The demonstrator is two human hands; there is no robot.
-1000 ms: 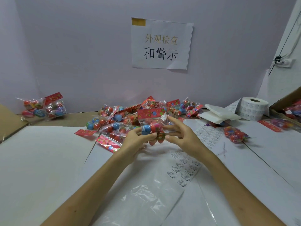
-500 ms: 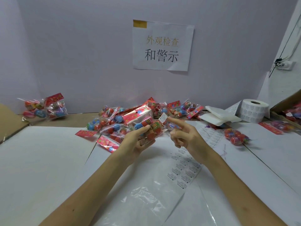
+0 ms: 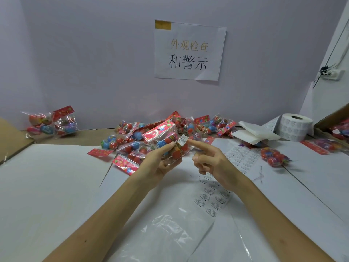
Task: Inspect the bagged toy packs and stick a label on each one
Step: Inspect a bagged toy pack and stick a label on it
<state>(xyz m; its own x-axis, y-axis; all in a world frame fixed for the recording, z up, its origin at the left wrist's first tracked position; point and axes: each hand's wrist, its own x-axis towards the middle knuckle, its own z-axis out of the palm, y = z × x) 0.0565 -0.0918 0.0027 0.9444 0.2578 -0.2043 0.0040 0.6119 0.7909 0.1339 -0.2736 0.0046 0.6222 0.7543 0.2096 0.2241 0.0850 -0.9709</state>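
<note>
Left hand (image 3: 157, 164) grips one clear toy pack (image 3: 162, 137), red header, red-blue toys inside; right hand (image 3: 214, 164) straight index carries one white label (image 3: 182, 140) at pack's edge.

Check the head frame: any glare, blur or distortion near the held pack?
Head view: glare streaks on the held toy pack and clear plastic sheet; label on the right hand: print too small to read; wide-angle bends the table edges; soft light, faint shadows.

A heap of toy packs (image 3: 130, 138) lay at the back of the table (image 3: 47, 186), below the wall sign (image 3: 188, 52). The label roll (image 3: 294, 127) stood right of it, two packs (image 3: 51, 123) far left, a label sheet (image 3: 213, 202) in front.
</note>
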